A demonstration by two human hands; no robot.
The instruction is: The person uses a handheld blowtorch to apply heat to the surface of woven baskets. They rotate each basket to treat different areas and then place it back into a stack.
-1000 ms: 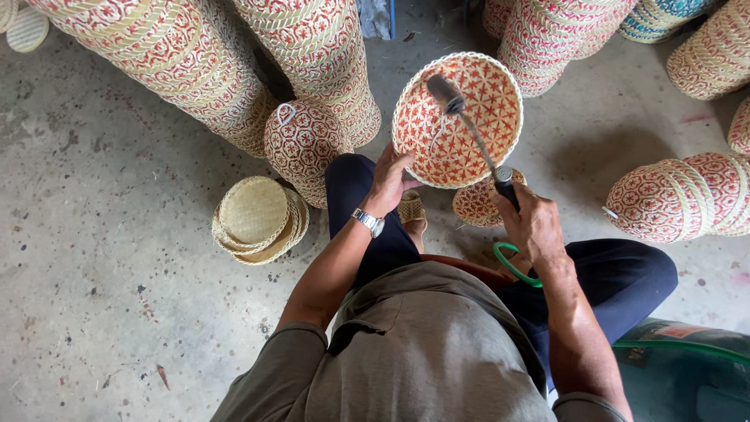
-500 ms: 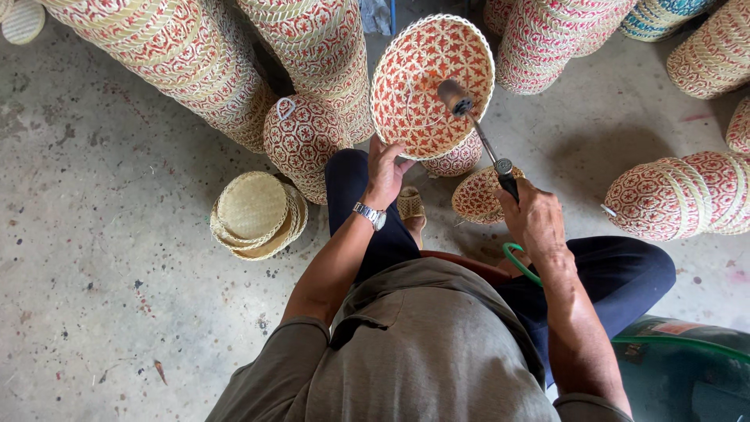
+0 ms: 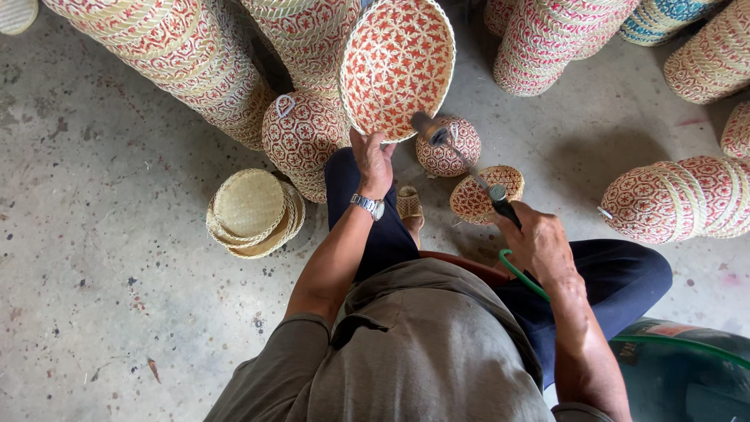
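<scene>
My left hand [image 3: 373, 162] grips the lower rim of a round woven basket [image 3: 397, 64], red with a pale star pattern, held up and tilted away from me. My right hand [image 3: 539, 242] holds the dark handle of a torch-like metal tool [image 3: 462, 156] with a green hose [image 3: 519, 275] trailing from it. The tool's nozzle end sits just below the basket's lower rim, a little apart from it. A watch is on my left wrist.
Stacks of red-and-pale woven baskets [image 3: 180, 55] stand on the concrete floor ahead and to the right [image 3: 680, 195]. A pile of plain pale lids [image 3: 250, 211] lies at the left. Small red baskets [image 3: 484, 191] sit near my feet. A green container [image 3: 687, 375] is at bottom right.
My left hand has lifted the round basket higher and tilted it further away. The tool's nozzle, earlier over the basket's face, is now below its rim.
</scene>
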